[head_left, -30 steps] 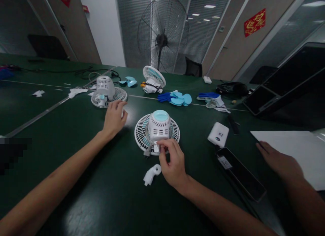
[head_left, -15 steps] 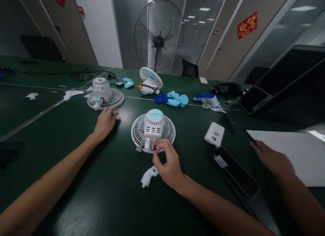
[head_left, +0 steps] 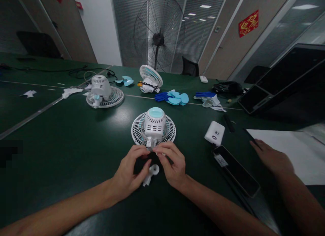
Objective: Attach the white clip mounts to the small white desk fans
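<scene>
A white fan head (head_left: pixel 154 126) lies grille-down in front of me, its motor housing topped by a light-blue cap. At its near side, my left hand (head_left: pixel 130 171) has curled fingers against the small white neck joint (head_left: pixel 151 142), its thumb lower and a little apart. From the other side my right hand (head_left: pixel 174 163) pinches at the same joint with thumb and forefinger. What exactly lies between the fingertips is mostly hidden. Just below, partly behind my left thumb, a loose white plastic piece (head_left: pixel 153 170) with a round end rests on the table.
A second fan head (head_left: pixel 100 88) lies at left, a third (head_left: pixel 150 81) farther back. Blue fan blades (head_left: pixel 177 98), gloves (head_left: pixel 207 98), a white power bank (head_left: pixel 214 133) and a black phone (head_left: pixel 237 171) surround the work. At right, another person's hand (head_left: pixel 273 158) rests by white paper (head_left: pixel 286 141).
My left hand has moved from beside the left fan head to the middle one's neck joint. My right hand stays at that joint. The loose white piece now lies slightly turned.
</scene>
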Demonstrator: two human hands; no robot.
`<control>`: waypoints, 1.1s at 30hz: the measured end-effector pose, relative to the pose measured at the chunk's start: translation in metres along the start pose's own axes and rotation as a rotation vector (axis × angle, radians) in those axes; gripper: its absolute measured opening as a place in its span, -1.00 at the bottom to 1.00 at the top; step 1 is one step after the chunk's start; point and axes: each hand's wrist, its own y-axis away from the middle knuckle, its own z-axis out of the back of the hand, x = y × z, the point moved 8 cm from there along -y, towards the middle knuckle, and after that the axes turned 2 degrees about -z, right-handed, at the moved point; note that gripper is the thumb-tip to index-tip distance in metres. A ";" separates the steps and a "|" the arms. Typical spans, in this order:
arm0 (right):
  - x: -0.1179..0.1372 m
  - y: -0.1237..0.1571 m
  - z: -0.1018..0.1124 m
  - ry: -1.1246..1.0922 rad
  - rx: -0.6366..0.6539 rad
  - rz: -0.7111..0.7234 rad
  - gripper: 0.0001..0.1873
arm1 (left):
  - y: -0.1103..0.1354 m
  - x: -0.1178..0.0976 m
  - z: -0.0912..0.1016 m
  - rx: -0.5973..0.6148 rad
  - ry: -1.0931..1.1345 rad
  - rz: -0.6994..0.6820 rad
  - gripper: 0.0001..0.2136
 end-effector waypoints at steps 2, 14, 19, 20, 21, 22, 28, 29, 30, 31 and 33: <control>-0.011 -0.002 0.008 0.011 -0.110 -0.105 -0.75 | 0.005 0.001 -0.016 0.191 -0.075 0.008 -0.65; -0.040 -0.003 -0.006 -0.063 -0.030 -0.357 -0.74 | 0.018 0.041 0.001 -0.140 0.303 0.518 -0.83; -0.043 0.002 -0.013 -0.120 0.006 -0.383 -0.88 | 0.031 0.072 0.006 -0.325 0.366 0.669 -0.86; -0.043 0.001 -0.013 -0.104 0.010 -0.386 -0.90 | 0.033 0.076 0.008 -0.359 0.382 0.688 -0.84; -0.044 0.001 -0.012 -0.090 0.006 -0.395 -0.91 | 0.034 0.078 0.010 -0.391 0.397 0.712 -0.83; -0.044 0.000 -0.011 -0.078 -0.003 -0.407 -0.91 | 0.034 0.080 0.011 -0.411 0.412 0.740 -0.81; -0.043 -0.001 -0.007 -0.032 -0.021 -0.397 -0.84 | 0.025 0.062 0.004 -0.221 0.417 0.777 -0.71; -0.042 -0.001 -0.007 -0.025 -0.022 -0.385 -0.82 | 0.025 0.059 0.002 -0.193 0.410 0.774 -0.70; -0.041 -0.001 -0.006 -0.017 -0.024 -0.375 -0.80 | 0.025 0.057 -0.002 -0.164 0.412 0.780 -0.70; -0.039 -0.001 -0.007 -0.009 -0.021 -0.367 -0.79 | 0.026 0.057 -0.005 -0.136 0.422 0.791 -0.71; -0.036 -0.002 -0.008 0.004 0.000 -0.346 -0.79 | 0.028 0.060 -0.011 -0.092 0.456 0.814 -0.72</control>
